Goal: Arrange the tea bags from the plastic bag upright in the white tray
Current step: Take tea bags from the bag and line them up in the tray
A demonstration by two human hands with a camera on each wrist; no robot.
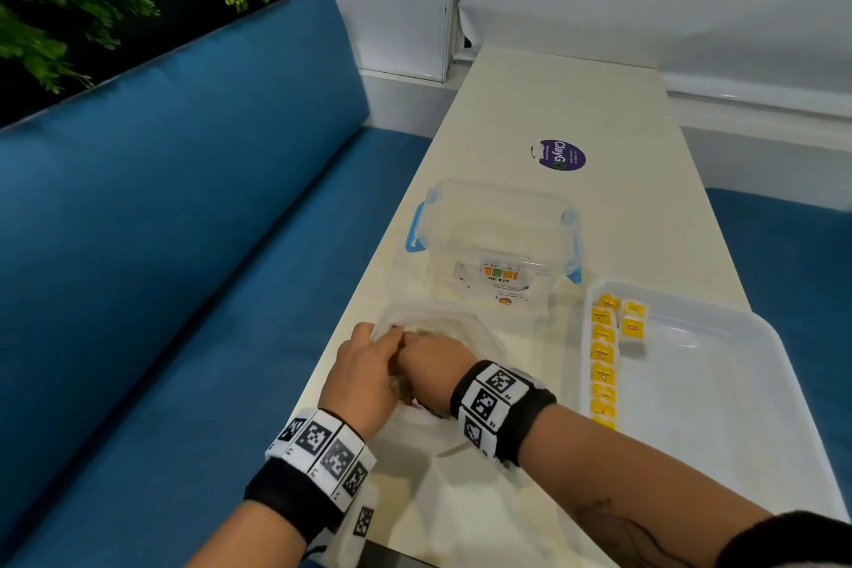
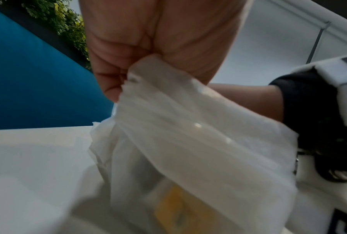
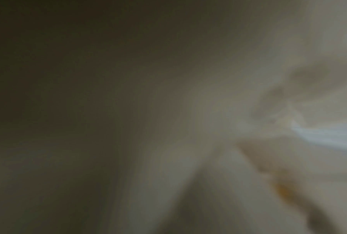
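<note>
Left hand [image 1: 364,376] fingers pinch rim of translucent white plastic bag [image 2: 188,142]; right hand [image 1: 431,362] reaches inside, fingers hidden, grip unclear. Yellow tea bags [image 1: 603,367] upright in white tray [image 1: 719,443].

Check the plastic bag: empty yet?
Not empty. The left wrist view shows a yellow tea bag through the plastic bag, whose edge the left hand grips.

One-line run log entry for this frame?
left hand: grips plastic bag rim | right hand: inside bag, grasp hidden | white tray: tea bags upright
</note>
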